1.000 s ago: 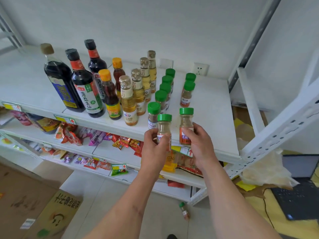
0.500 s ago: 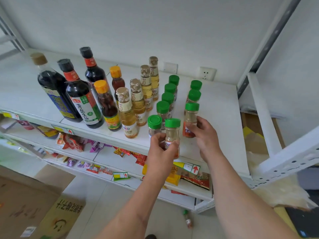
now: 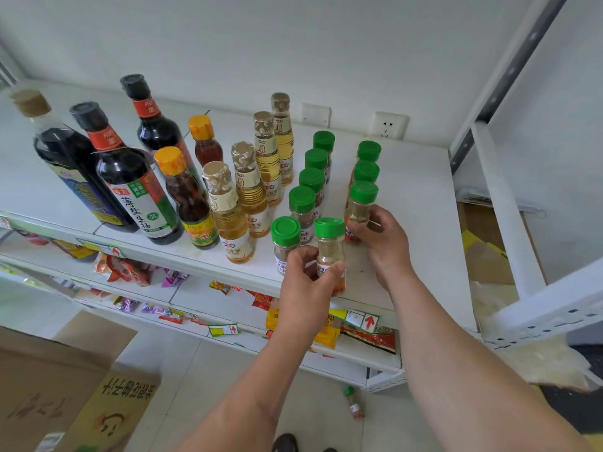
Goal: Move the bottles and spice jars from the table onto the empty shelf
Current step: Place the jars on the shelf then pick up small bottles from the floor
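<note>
1. Head view: left hand (image 3: 308,282) grips a green-capped spice jar (image 3: 330,252) at the front edge of the white shelf (image 3: 421,203)
2. Right hand (image 3: 383,243) is closed around another jar (image 3: 360,207), the front one in the right row
3. Dark bottles (image 3: 130,177) stand at left
</note>
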